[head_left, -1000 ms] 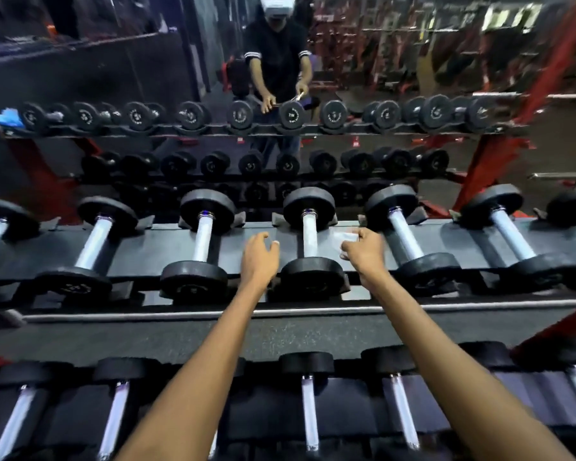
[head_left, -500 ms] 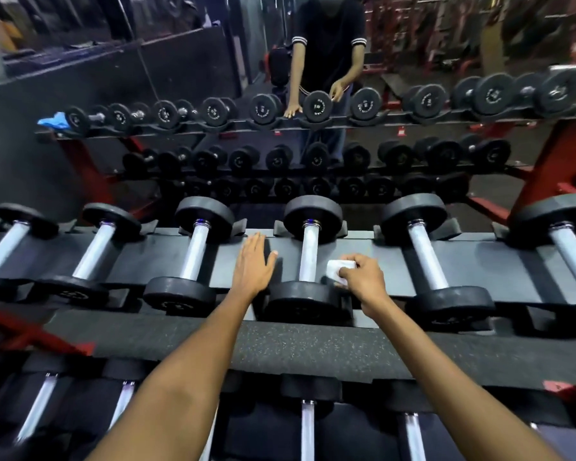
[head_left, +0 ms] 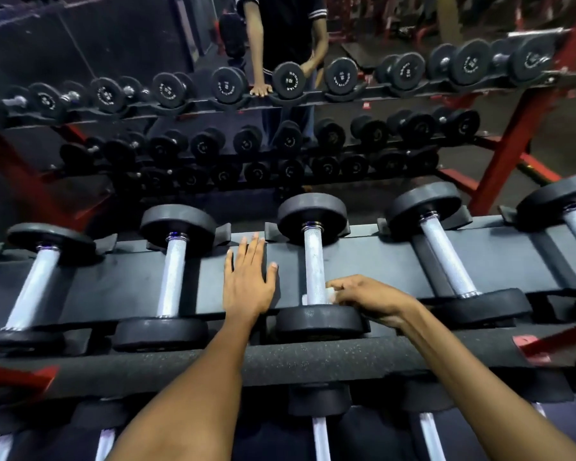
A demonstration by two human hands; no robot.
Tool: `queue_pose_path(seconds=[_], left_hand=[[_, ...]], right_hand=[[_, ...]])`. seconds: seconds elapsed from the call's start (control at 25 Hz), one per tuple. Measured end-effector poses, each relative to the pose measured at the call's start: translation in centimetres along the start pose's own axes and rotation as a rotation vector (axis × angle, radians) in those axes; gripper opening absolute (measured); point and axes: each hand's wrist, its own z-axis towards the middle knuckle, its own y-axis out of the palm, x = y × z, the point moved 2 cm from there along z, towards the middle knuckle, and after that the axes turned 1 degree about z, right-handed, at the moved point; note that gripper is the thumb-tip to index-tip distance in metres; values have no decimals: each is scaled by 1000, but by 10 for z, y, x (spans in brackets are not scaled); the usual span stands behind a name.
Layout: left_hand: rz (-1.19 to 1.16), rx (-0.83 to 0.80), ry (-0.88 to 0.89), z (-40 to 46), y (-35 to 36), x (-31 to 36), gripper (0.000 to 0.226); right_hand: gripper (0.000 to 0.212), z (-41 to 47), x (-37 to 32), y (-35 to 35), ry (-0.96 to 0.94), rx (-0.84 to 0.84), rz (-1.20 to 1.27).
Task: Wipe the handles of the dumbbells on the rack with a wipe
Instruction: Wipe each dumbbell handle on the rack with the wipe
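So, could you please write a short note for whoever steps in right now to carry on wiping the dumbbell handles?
Left hand: flat, fingers straight, resting on the rack shelf beside the dumbbell being cleaned.
Right hand: pinches the white wipe against the near end of the handle of the middle dumbbell, just above its near weight.
Done: cannot tell which handles are already wiped; nothing marks them.
Left: run the wipe along this handle, then probably on to the next dumbbell to the right. The lower-tier handles may also need doing.

Dumbbell-end (head_left: 288, 80) lettering blurred, unreadable
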Motion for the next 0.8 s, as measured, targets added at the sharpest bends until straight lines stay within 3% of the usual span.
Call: queue_pose_path(seconds=[0.16, 0.28, 0.44, 0.64, 0.8], left_hand=[[-34, 24, -17, 3, -3, 1, 68], [-34, 18, -17, 2, -1, -1, 65], [-60, 25, -20, 2, 2, -1, 61], [-91, 36, -23, -1, -1, 0, 58], [-98, 45, -30, 0, -3, 1, 58]], right_hand=[[32, -14, -15, -6, 23, 37, -115], [32, -9, -18, 14, 69, -28, -42], [28, -17, -32, 4, 131, 79, -254], [22, -16, -27, 14, 118, -34, -146], [26, -15, -31, 6, 119, 131, -251]])
